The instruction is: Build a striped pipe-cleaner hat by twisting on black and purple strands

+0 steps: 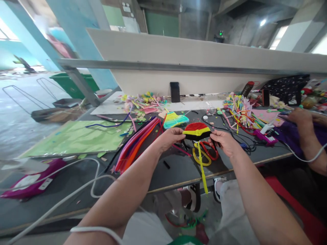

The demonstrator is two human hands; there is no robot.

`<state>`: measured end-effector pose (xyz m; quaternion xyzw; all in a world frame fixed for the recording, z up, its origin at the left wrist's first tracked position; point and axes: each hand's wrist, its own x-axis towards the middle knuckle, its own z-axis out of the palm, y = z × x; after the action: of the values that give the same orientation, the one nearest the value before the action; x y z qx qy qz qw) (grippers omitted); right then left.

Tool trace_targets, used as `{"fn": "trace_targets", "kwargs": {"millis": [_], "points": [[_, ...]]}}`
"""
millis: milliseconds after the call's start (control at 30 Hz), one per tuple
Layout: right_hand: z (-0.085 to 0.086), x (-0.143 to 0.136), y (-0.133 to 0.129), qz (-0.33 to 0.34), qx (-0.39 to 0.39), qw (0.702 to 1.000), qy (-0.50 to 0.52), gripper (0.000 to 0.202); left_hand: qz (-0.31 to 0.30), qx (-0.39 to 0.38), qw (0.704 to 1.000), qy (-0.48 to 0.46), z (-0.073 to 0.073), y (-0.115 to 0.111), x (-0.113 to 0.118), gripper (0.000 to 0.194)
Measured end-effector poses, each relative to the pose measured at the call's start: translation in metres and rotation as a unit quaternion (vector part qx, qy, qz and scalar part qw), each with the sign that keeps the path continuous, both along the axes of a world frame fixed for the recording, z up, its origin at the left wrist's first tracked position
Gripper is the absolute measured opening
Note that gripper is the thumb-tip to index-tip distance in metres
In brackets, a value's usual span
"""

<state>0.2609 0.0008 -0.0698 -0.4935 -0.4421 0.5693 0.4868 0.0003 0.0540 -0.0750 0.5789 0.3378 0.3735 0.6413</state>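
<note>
A rounded piece of fuzzy pipe cleaners (196, 128), banded red, yellow and black, is stretched between my hands above the table's front edge. My left hand (175, 136) pinches its left end. At the right end, my right hand (221, 140) grips it between thumb and fingers. One yellow pipe cleaner (201, 170) hangs from the middle of the piece, past the table edge. Beneath it are yellow and red loops (209, 162), partly hidden; I cannot make out their kind. Behind lies a yellow and turquoise fuzzy piece (175, 120).
Pipe cleaners in pink, purple and orange (135, 146) lie left of my hands. A green sheet pack (76, 137) and a magenta glue gun (35, 178) with a white cord are farther left. Behind stands a phone (175, 92). A co-worker's hand (301, 117) is at right.
</note>
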Motion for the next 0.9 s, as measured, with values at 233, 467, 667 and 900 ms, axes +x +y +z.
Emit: {"fn": "trace_targets", "kwargs": {"millis": [233, 467, 667, 900], "points": [[-0.007, 0.010, 0.009, -0.016, -0.016, 1.000, 0.018, 0.030, -0.028, -0.072, 0.997, -0.018, 0.005, -0.005, 0.000, 0.038], [-0.006, 0.011, 0.016, -0.010, -0.031, 0.999, 0.016, 0.029, -0.007, -0.029, 1.000, 0.010, -0.001, -0.003, 0.002, 0.028], [-0.001, 0.006, 0.013, -0.003, -0.045, 0.996, 0.075, 0.028, -0.032, -0.051, 0.998, -0.028, 0.001, -0.002, -0.002, 0.029], [-0.004, 0.012, 0.007, -0.010, -0.046, 0.996, 0.072, 0.023, -0.057, -0.078, 0.995, 0.035, 0.001, -0.009, 0.002, 0.025]]}}
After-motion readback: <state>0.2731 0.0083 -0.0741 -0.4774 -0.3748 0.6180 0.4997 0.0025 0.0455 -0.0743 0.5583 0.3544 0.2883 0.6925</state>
